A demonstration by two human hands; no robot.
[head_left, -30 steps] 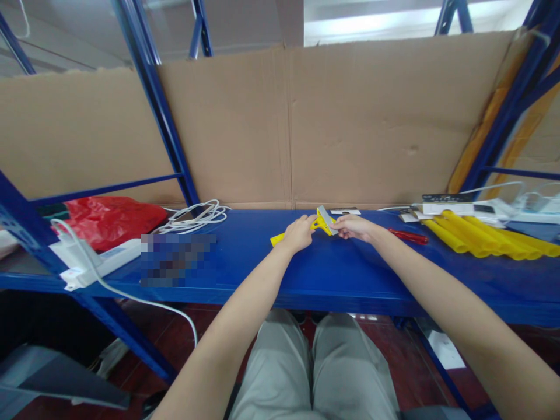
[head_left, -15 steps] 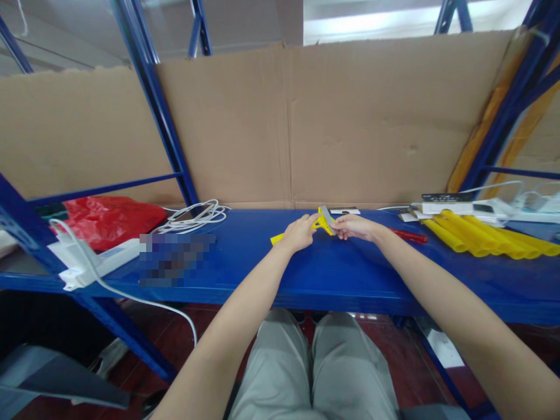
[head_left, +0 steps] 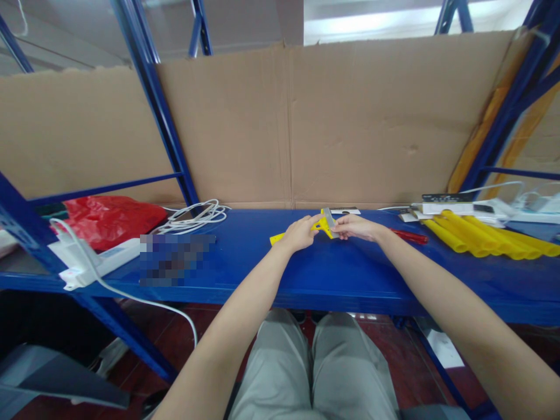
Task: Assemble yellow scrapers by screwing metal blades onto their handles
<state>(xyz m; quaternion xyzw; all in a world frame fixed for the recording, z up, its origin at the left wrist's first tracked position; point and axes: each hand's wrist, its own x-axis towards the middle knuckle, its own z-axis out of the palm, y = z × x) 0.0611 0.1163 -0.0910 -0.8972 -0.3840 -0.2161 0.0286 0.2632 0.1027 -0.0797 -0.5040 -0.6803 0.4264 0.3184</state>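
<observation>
My left hand (head_left: 301, 233) is wrapped round the yellow handle of a scraper (head_left: 322, 225), whose handle end sticks out to the left of the hand. At the scraper's head lies a grey metal blade (head_left: 329, 219). The fingers of my right hand (head_left: 350, 227) pinch the blade's right side. Both hands are over the middle of the blue shelf (head_left: 350, 268). Just right of my right hand, partly behind the wrist, lies a red tool (head_left: 410, 236).
Several yellow tubes (head_left: 481, 233) lie at the right, with white boxes (head_left: 446, 207) behind them. At the left are a red plastic bag (head_left: 111, 219), a coiled white cable (head_left: 196, 216) and a power strip (head_left: 105, 262). Cardboard (head_left: 289, 128) stands along the back.
The scraper's head has turned slightly and its blade has come a little lower. Both hands stay on it, nearly in the same place.
</observation>
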